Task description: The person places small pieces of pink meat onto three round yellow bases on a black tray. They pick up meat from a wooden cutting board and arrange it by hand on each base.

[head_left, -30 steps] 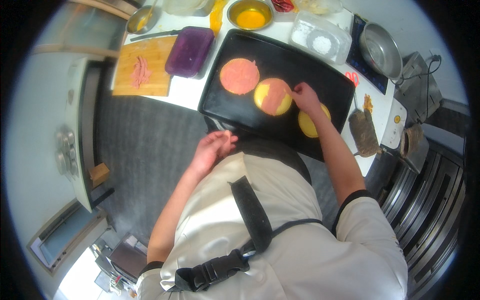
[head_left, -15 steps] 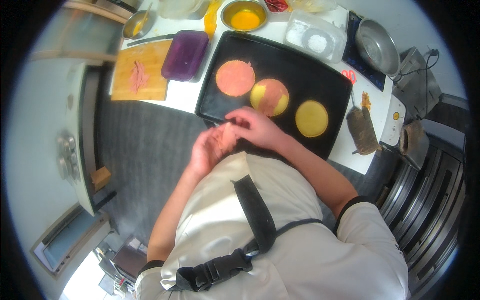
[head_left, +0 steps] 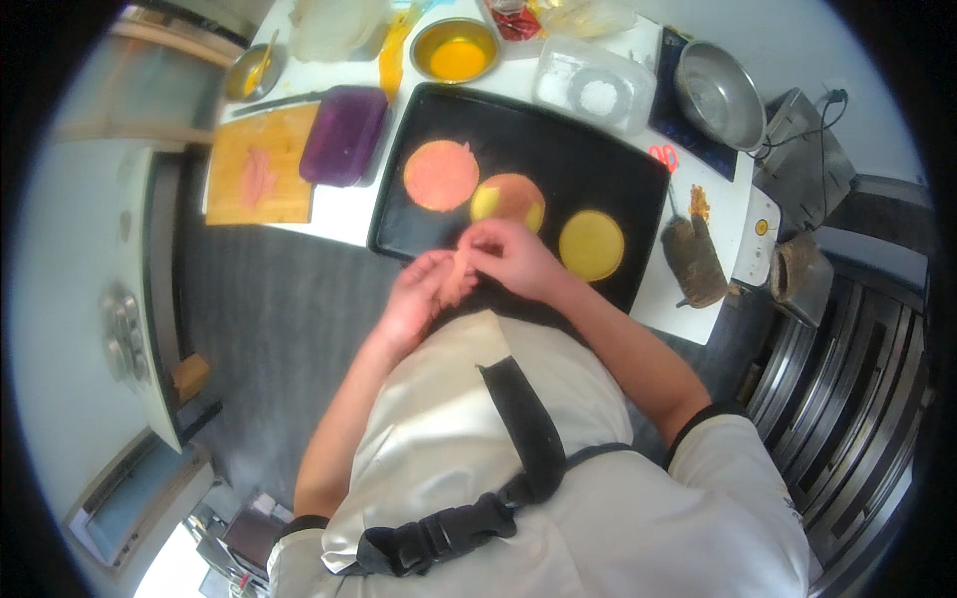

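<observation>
Pinching what looks like a pink slice (head_left: pixel 461 271), both hands' (head_left: pixel 513 256) grips meet over the tray (head_left: pixel 638 179)

Wooden board (head_left: pixel 257 167) w/ pink strips, purple tub (head_left: pixel 344 135) beside it; egg bowl (head_left: pixel 456 50), steel bowl (head_left: pixel 718 95) at back.

Small red packet (head_left: pixel 515 22) at the counter's far edge, clear crinkled bag (head_left: pixel 583 14) beside it

Single head-worn fisheye view, looking steeply down from above. Worktop (head_left: pixel 339 211) lies toward 12 o'clock, fairly near; rim edges bend.
</observation>
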`<state>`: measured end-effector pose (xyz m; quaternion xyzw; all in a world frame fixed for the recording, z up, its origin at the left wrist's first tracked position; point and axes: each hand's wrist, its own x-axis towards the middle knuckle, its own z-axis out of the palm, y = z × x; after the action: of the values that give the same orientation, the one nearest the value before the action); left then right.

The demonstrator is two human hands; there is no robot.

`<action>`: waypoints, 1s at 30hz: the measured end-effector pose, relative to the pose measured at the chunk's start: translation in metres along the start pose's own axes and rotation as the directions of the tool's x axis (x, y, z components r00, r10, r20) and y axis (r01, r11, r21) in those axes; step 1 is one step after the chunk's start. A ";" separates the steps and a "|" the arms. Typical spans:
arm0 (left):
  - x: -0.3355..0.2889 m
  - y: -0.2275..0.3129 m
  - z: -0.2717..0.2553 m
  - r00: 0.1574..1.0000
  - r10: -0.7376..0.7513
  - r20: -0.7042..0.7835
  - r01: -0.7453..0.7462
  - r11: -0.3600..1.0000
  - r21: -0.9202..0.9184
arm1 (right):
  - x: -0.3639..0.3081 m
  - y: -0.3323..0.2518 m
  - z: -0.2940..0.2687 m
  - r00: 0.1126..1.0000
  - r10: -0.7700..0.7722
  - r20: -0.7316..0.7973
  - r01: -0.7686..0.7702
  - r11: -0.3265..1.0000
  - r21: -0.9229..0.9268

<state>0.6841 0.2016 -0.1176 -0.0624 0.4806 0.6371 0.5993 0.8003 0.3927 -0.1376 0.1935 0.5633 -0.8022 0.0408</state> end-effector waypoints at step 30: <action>0.091 0.006 0.021 0.862 -0.384 0.331 0.244 0.887 0.393 | -0.052 -0.023 -0.009 0.836 0.143 -0.530 -0.227 0.969 -0.096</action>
<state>0.6643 0.2811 -0.1632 0.0940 0.4327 0.4363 0.7833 0.8443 0.4008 -0.1013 0.4527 0.5925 -0.6661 -0.0200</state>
